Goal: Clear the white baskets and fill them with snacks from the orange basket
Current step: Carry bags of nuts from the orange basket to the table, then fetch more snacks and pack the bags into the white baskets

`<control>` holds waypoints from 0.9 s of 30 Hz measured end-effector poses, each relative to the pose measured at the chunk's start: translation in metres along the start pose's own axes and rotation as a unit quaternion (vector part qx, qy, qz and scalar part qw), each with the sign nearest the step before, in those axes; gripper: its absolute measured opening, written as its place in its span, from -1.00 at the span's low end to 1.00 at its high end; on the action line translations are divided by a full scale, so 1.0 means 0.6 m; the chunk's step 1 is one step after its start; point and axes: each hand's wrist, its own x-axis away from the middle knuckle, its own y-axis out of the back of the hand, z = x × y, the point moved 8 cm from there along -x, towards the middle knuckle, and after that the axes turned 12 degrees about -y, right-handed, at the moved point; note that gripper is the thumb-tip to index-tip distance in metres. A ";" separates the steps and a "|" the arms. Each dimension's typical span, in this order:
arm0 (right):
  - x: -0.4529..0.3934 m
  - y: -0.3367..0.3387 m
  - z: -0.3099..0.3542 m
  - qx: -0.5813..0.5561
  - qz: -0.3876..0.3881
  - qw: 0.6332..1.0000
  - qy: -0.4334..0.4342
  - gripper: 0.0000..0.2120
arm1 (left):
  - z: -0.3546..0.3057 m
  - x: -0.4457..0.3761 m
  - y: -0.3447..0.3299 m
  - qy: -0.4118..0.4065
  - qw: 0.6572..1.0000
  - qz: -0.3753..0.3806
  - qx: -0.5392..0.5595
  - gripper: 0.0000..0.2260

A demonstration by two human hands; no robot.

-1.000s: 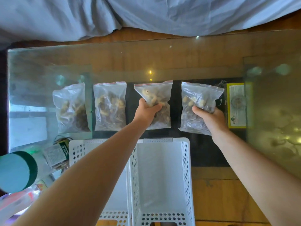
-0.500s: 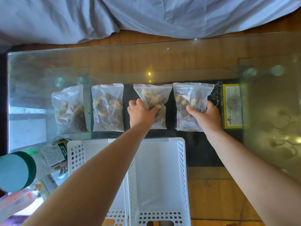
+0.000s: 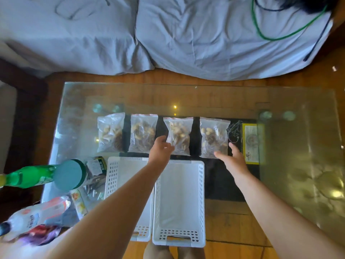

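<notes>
Several clear zip bags of nuts lie in a row on the glass table: far-left bag (image 3: 110, 135), second bag (image 3: 142, 134), third bag (image 3: 179, 136), right bag (image 3: 213, 136). Two white perforated baskets stand side by side in front of them, the right basket (image 3: 201, 193) empty, the left basket (image 3: 112, 176) mostly hidden under my arm. My left hand (image 3: 160, 151) hovers with fingers apart at the third bag's lower left edge. My right hand (image 3: 231, 159) is spread just below the right bag, holding nothing. No orange basket is in view.
At the left edge lie a green bottle (image 3: 28, 177), a jar with a teal lid (image 3: 69, 174), and snack packets (image 3: 37, 217). A yellow-framed card (image 3: 251, 143) shows under the glass on the right. A sofa covered in grey cloth (image 3: 168, 38) lies beyond the table.
Both hands have let go of the third and right bags, which now lie flat in the row. The hands have drawn back slightly toward the baskets, and the camera view has tilted up.
</notes>
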 end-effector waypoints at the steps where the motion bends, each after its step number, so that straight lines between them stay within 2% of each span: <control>1: 0.022 -0.003 -0.003 -0.005 0.017 1.000 -0.014 -0.34 | 0.001 0.025 0.007 0.020 0.999 0.011 0.030 -0.59; 4: 0.087 -0.027 -0.007 0.006 0.080 0.995 -0.059 -0.46 | 0.001 0.102 0.033 0.040 0.993 0.031 0.105 -0.72; 6: 0.133 -0.054 -0.004 0.030 0.131 0.988 -0.073 -0.54 | 0.001 0.155 0.065 0.032 0.992 0.011 0.123 -0.77; 11: 0.257 -0.126 -0.003 0.123 0.168 0.978 -0.024 -0.84 | 0.044 0.308 0.160 0.034 0.986 -0.066 0.150 -0.83; 14: 0.339 -0.181 -0.024 0.176 0.189 0.966 0.007 -0.96 | 0.108 0.416 0.218 0.061 0.968 -0.136 0.201 -0.83; 19: 0.467 -0.290 -0.100 0.287 0.231 0.928 0.056 -0.80 | 0.262 0.618 0.300 0.114 0.904 -0.277 0.304 -0.86; 23: 0.553 -0.361 -0.188 0.361 0.236 0.899 0.076 -0.83 | 0.418 0.794 0.331 0.180 0.842 -0.356 0.362 -0.90; 27: 0.622 -0.425 -0.274 0.427 0.233 0.869 0.090 -0.92 | 0.557 0.953 0.325 0.224 0.781 -0.417 0.407 -0.81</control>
